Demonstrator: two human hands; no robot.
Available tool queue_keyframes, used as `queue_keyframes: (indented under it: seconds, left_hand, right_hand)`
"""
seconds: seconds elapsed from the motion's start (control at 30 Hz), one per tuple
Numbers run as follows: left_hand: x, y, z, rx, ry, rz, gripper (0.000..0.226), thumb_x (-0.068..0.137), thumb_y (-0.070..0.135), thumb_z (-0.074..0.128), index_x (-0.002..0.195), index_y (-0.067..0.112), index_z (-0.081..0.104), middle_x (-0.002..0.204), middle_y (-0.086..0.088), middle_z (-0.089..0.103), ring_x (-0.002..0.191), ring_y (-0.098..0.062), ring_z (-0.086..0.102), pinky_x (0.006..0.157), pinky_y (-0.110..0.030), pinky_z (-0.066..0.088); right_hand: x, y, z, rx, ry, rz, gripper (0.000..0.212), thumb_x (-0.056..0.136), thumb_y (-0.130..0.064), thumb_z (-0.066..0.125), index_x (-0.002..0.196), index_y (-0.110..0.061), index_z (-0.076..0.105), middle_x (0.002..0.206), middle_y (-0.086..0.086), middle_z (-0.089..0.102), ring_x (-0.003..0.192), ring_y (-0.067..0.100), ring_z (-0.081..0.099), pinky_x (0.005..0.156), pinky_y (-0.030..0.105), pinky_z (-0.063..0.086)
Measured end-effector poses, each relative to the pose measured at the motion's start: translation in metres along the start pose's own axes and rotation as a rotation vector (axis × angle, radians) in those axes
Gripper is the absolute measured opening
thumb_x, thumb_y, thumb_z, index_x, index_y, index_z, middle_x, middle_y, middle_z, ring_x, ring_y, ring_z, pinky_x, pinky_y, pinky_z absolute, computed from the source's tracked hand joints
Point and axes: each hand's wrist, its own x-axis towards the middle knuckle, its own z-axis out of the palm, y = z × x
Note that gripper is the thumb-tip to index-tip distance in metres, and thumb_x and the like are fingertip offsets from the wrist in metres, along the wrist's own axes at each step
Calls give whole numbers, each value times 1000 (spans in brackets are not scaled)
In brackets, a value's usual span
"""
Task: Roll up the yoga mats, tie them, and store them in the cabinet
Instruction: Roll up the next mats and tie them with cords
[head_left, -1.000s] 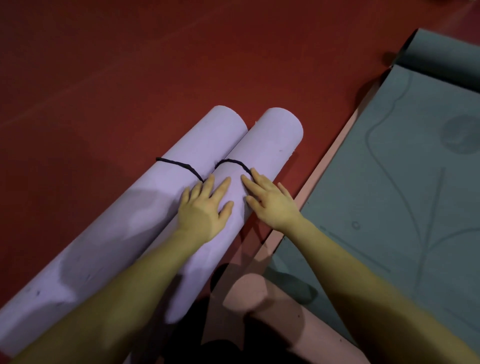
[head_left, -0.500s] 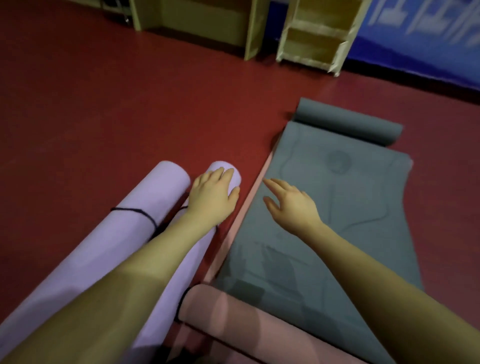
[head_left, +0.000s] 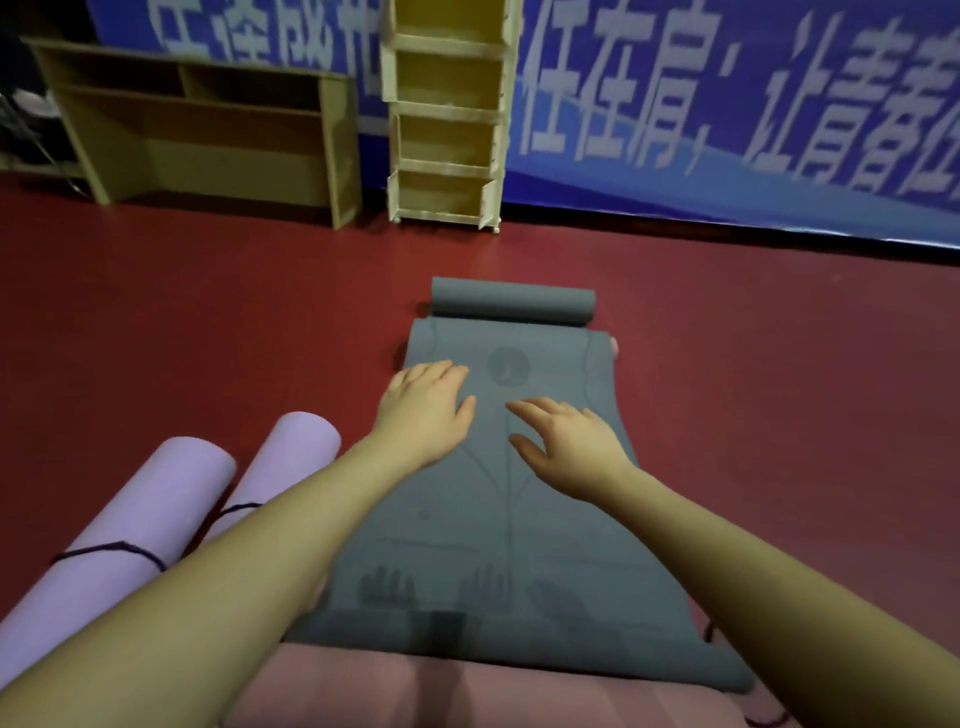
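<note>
A grey yoga mat (head_left: 498, 545) lies flat on the red floor ahead of me, its far end curled into a small roll (head_left: 511, 303). My left hand (head_left: 423, 413) is stretched out over the mat with straight fingers. My right hand (head_left: 566, 439) hovers beside it, fingers spread and holding nothing. Two rolled purple mats (head_left: 156, 512) lie at the lower left, each tied with a dark string (head_left: 111, 550). A pink mat (head_left: 467, 693) sits at the near edge under the grey one.
A cream open shelf unit (head_left: 447, 111) stands against the blue banner wall straight ahead. A low wooden cabinet (head_left: 208, 124) stands to its left. Red floor surrounds the mats.
My view has lifted from the purple rolls to the grey mat and the cabinets. Both hands left the purple rolls and moved right and forward over the grey mat.
</note>
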Motion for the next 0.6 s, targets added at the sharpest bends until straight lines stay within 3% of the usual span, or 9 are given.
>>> queue_keyframes:
  seconds: [0.27, 0.37, 0.5, 0.6]
  left_hand:
    - [-16, 1, 117, -13, -294, 120, 55, 100, 41, 33, 149, 16, 24, 153, 0, 32, 140, -19, 27, 112, -30, 16]
    - [-38, -3, 168, -18, -424, 188, 63, 97, 53, 24, 149, 18, 24, 154, -1, 28, 141, -19, 24, 114, -30, 14]
    - [-81, -8, 224, 9, -629, 333, 95, 73, 67, -6, 151, 20, 20, 158, -5, 19, 144, -22, 19, 116, -32, 12]
    - [-108, -9, 250, 42, -695, 392, 91, 75, 68, -1, 151, 22, 21, 157, -8, 19, 143, -25, 24, 116, -35, 16]
  right_hand:
    - [-15, 43, 90, 48, -112, 37, 45, 100, -44, 39, 137, -22, 49, 137, -3, 53, 124, 20, 48, 98, 31, 31]
    - [-30, 58, 134, 112, -189, 37, 61, 94, -60, 29, 133, -21, 54, 131, -2, 58, 120, 20, 51, 98, 31, 30]
    - [-58, 68, 190, 159, -268, -49, 75, 85, -66, 20, 128, -19, 60, 122, -1, 63, 112, 22, 57, 98, 31, 31]
    - [-82, 69, 222, 257, -334, 47, 73, 84, -67, 24, 132, -22, 55, 132, -2, 57, 123, 19, 50, 98, 29, 28]
